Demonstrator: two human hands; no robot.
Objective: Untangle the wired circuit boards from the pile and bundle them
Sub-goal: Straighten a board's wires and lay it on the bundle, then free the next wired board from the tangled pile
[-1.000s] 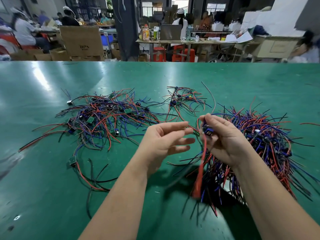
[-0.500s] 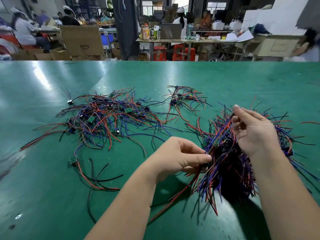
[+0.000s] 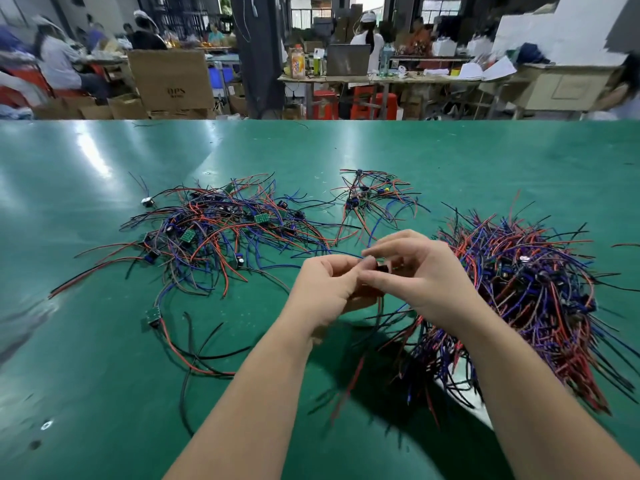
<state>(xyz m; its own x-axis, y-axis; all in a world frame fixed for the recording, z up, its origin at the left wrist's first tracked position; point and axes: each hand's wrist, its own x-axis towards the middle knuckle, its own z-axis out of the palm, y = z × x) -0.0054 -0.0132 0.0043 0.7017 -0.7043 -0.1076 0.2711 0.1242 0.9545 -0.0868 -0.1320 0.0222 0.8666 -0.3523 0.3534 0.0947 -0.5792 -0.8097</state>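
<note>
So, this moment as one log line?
left hand: holds wired board | right hand: pinches it | loose pile: left | bundle: right

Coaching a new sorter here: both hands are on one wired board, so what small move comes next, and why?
Probably carry the wired board right onto the dense bundle: left hand and right hand both pinch it, wires dangling, beside that bundle.

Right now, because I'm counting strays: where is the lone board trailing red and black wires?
Head view: the lone board lies near-left on the green table, just in front of the loose tangle, left of the left hand.
</note>
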